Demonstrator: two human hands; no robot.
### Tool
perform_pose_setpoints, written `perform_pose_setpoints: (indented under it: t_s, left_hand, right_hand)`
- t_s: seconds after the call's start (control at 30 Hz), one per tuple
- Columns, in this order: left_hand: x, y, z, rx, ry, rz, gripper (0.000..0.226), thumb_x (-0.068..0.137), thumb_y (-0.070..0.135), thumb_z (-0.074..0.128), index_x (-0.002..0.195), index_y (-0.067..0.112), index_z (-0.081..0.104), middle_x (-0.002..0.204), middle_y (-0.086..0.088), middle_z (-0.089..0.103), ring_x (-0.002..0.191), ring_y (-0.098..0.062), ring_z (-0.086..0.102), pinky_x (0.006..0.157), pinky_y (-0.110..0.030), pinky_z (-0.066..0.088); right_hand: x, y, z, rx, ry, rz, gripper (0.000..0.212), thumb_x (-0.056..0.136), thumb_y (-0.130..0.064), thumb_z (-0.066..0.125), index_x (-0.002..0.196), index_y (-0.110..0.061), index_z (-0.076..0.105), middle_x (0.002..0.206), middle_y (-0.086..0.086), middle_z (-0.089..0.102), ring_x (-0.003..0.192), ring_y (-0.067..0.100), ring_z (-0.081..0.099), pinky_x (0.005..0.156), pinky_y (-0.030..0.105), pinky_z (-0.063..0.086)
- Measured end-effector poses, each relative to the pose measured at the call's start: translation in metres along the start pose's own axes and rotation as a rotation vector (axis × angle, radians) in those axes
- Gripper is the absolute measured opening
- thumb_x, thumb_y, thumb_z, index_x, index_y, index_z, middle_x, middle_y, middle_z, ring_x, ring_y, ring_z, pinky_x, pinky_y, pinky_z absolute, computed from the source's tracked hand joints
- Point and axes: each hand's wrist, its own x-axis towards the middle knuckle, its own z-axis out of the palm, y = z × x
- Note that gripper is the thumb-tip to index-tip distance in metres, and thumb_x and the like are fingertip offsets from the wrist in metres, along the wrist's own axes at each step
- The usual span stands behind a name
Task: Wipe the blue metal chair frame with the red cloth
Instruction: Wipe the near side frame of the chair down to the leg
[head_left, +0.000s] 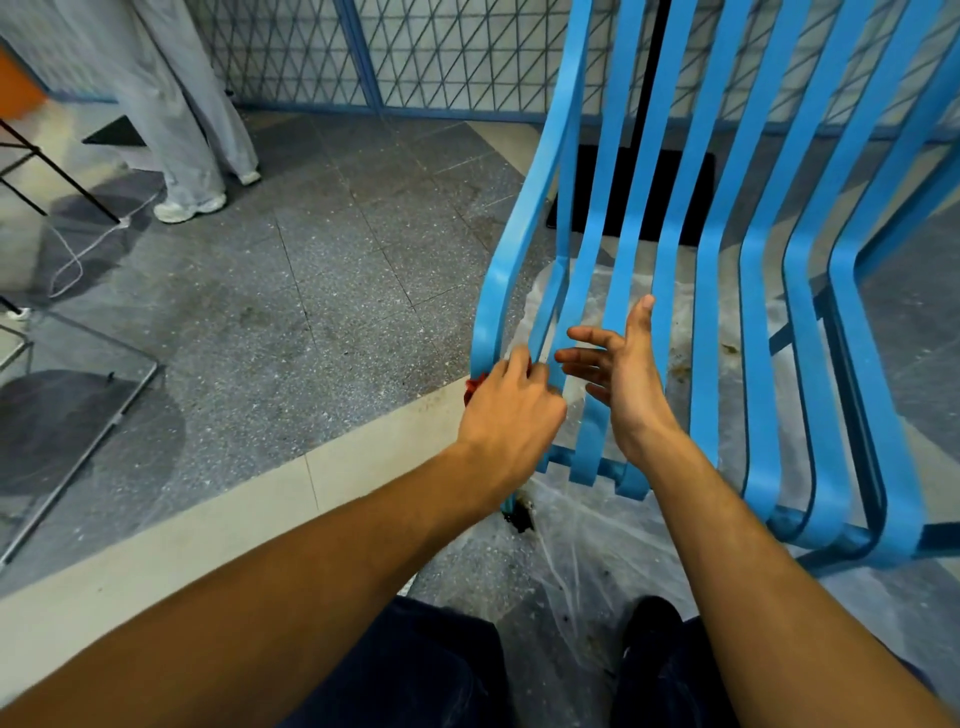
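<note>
The blue metal chair frame (722, 270) of long curved slats fills the right half of the view. My left hand (511, 415) grips the red cloth (474, 387) against the leftmost slat near the seat's front left; only a small red edge shows beside my fingers. My right hand (618, 379) hovers just to the right over the seat slats, fingers straight and spread, holding nothing.
A clear plastic sheet (587, 551) lies on the speckled floor under the chair. Another person's legs and white shoes (189, 208) stand at the back left. A thin metal stand (78, 436) and a white cable lie on the left. A mesh fence (415, 52) runs behind.
</note>
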Motion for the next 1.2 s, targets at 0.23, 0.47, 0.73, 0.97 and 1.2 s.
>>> perform_pose_setpoints:
  t_s: [0.23, 0.47, 0.73, 0.97, 1.2]
  left_hand:
    - [-0.023, 0.016, 0.050, -0.272, 0.070, -0.083, 0.030, 0.094, 0.012, 0.059, 0.123, 0.011, 0.064, 0.126, -0.009, 0.061, 0.120, -0.033, 0.047, 0.100, -0.043, 0.043]
    - [-0.056, 0.040, 0.065, -0.922, 0.361, -0.665, 0.043, 0.076, 0.005, 0.072, 0.115, 0.026, 0.073, 0.119, 0.009, 0.069, 0.109, -0.021, 0.053, 0.095, -0.030, 0.048]
    - [-0.065, 0.027, 0.066, -1.843, 0.292, -1.394, 0.027, 0.085, 0.006, 0.070, 0.106, 0.021, 0.061, 0.101, -0.001, 0.070, 0.089, -0.013, 0.066, 0.084, -0.031, 0.055]
    - [-0.030, 0.020, 0.076, -2.124, 0.089, -1.500, 0.029, 0.094, 0.002, 0.057, 0.122, 0.010, 0.056, 0.109, -0.011, 0.067, 0.093, -0.021, 0.066, 0.090, -0.040, 0.057]
    - [-0.018, 0.022, 0.070, -2.171, -0.099, -1.407, 0.025, 0.098, -0.002, 0.044, 0.077, 0.006, 0.056, 0.036, 0.002, 0.060, 0.029, -0.007, 0.057, 0.048, -0.027, 0.052]
  right_hand:
    - [-0.002, -0.002, 0.000, -0.020, -0.036, 0.010, 0.093, 0.090, -0.079, 0.003, 0.111, -0.021, 0.072, 0.098, 0.006, 0.080, 0.105, 0.019, 0.070, 0.114, 0.052, 0.034]
    - [-0.004, -0.002, 0.004, -0.063, -0.112, -0.009, 0.093, 0.091, -0.078, 0.002, 0.114, -0.023, 0.073, 0.099, 0.004, 0.079, 0.107, 0.016, 0.069, 0.109, 0.045, 0.037]
    - [-0.006, 0.006, 0.016, -0.178, -0.224, 0.003, 0.096, 0.090, -0.075, -0.003, 0.119, -0.022, 0.072, 0.108, 0.005, 0.077, 0.113, 0.015, 0.066, 0.109, 0.043, 0.037]
    - [-0.008, 0.011, 0.026, -0.274, -0.297, 0.025, 0.097, 0.088, -0.076, -0.005, 0.122, -0.025, 0.070, 0.111, 0.002, 0.075, 0.116, 0.017, 0.064, 0.116, 0.048, 0.031]
    - [-0.015, 0.013, 0.027, -0.358, -0.367, -0.009, 0.098, 0.071, -0.088, -0.001, 0.118, -0.041, 0.070, 0.123, -0.005, 0.069, 0.131, 0.015, 0.053, 0.120, 0.052, 0.026]
